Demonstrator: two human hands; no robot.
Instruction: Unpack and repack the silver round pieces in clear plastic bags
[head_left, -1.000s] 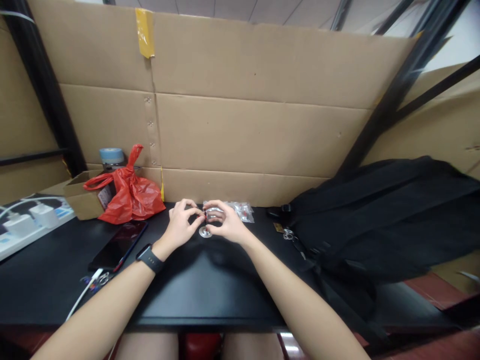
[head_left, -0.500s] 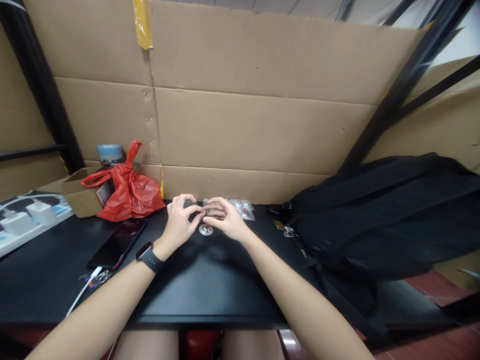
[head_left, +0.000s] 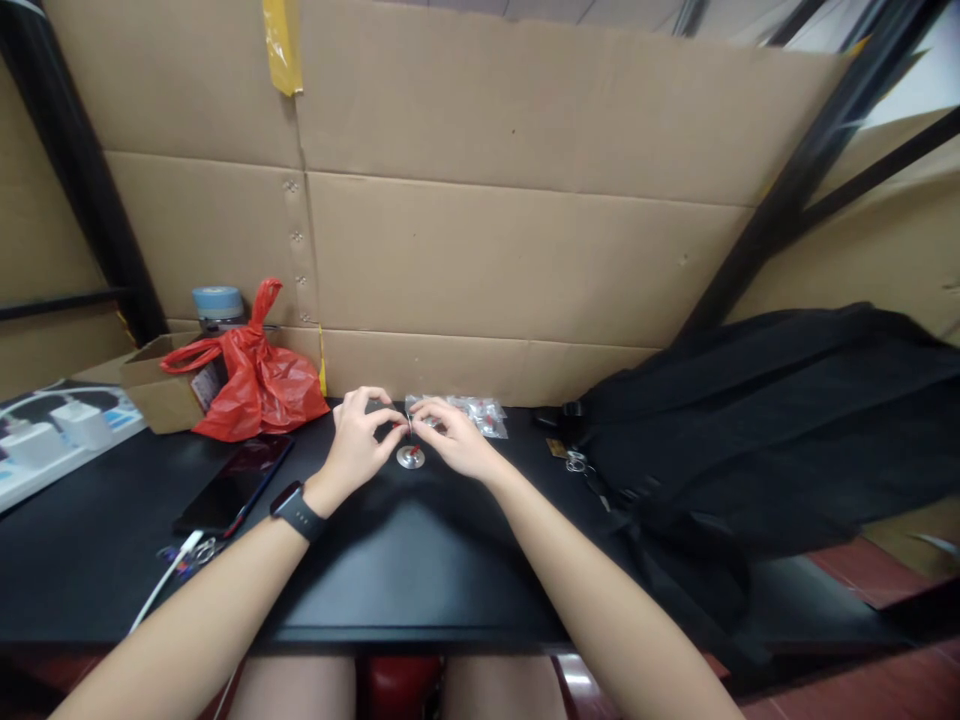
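Note:
Both hands meet above the black table, fingertips pinched close together. My left hand (head_left: 366, 440), a dark watch (head_left: 298, 510) on its wrist, pinches a small thin silvery piece (head_left: 409, 424) with a touch of red beside it. From the other side, the thumb and forefinger of my right hand (head_left: 457, 440) close on the same piece; its exact shape is too small to make out. Just below the fingertips, a small round silver disc (head_left: 410, 458) with a red part on it rests on the table. Clear plastic packets (head_left: 487, 416) with red bits lie behind my right hand.
At left are a phone (head_left: 234, 485), a white cable (head_left: 166, 580), keys, a power strip (head_left: 67, 440), a red plastic bag (head_left: 259, 390) and a small cardboard box (head_left: 161, 385). A black backpack (head_left: 780, 430) covers the right side. Cardboard (head_left: 480, 250) walls the back.
My right hand's fingers have curled in and its thumb and forefinger have shifted slightly around the small piece. The left hand keeps its pinch. The view has shifted slightly.

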